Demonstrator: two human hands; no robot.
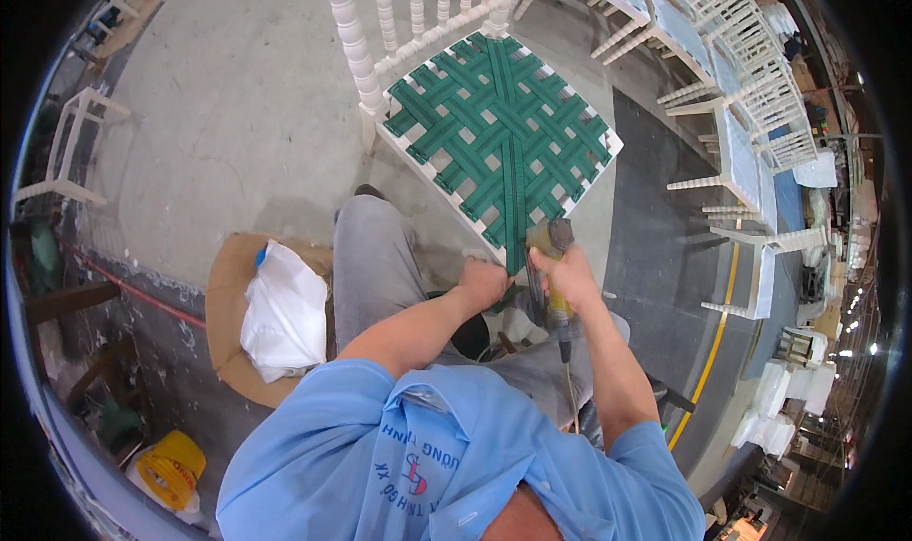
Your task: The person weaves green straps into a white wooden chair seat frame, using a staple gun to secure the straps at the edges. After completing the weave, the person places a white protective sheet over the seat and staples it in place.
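Note:
A white chair frame (440, 204) with turned spindles stands in front of me. Green webbing straps (489, 128) are woven across its seat, and a lengthwise one runs over the others to the near corner. My left hand (484, 283) is closed at that corner on the end of this green strap; its fingertips are partly hidden. My right hand (568, 277) grips a yellow air staple gun (541, 240), its grey head close to the seat's near edge, just right of the strap. A thin hose (572, 389) hangs from the gun's handle.
Several white chairs with pale blue seats (746, 151) line the right side. To my left, a white cloth or bag (285, 313) lies in a cardboard box (226, 327). A small white frame (71, 151) stands farther left; a yellow bucket (171, 470) is at lower left.

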